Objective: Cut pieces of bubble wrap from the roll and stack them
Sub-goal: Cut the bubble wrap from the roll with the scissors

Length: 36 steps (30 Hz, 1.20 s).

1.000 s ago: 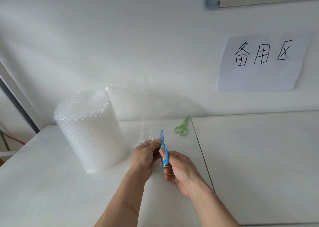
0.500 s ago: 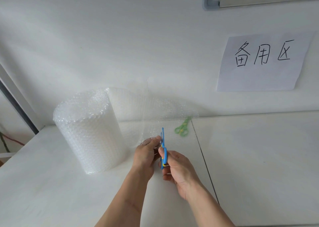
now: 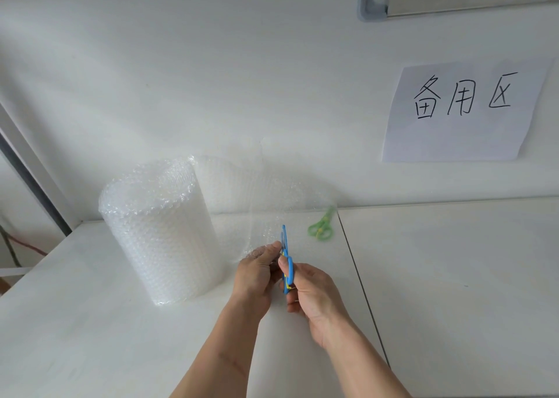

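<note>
A big roll of clear bubble wrap (image 3: 157, 231) stands upright on the white table (image 3: 75, 322) at the left. Its loose sheet (image 3: 257, 192) trails out to the right, standing on edge along the wall. My left hand (image 3: 257, 273) pinches the near edge of that sheet. My right hand (image 3: 314, 295) grips blue scissors (image 3: 286, 258), blades pointing up and away into the sheet's edge right beside my left fingers.
A green pair of scissors (image 3: 322, 227) lies on the table behind the sheet, near the seam between the two tabletops. A paper sign (image 3: 462, 110) with handwritten characters hangs on the wall at the right. A dark post (image 3: 33, 183) rises at the left.
Both hands have stayed nearly in place. The blue scissors' blades have edged a little further up into the sheet.
</note>
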{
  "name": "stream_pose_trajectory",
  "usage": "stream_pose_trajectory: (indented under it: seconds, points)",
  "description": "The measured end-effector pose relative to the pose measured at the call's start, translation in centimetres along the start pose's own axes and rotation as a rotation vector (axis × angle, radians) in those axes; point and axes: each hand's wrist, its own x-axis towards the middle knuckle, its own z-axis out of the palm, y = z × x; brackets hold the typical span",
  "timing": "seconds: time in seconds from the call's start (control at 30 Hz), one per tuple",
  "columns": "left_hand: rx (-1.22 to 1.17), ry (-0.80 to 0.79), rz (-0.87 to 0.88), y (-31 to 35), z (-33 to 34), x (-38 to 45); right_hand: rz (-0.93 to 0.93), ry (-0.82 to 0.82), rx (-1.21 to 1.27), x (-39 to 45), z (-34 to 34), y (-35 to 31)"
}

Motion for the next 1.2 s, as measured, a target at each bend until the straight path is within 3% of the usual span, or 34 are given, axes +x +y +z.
stream_pose_trajectory:
  seconds: [0.33, 1.2]
  points:
    - [-0.051, 0.058, -0.015, 0.4, 0.4, 0.7, -0.047, 0.018, -0.013, -0.5, 0.3, 0.5]
    - [-0.020, -0.007, 0.014, -0.4, 0.1, 0.4, 0.015, 0.000, 0.030, 0.2, 0.0, 0.2]
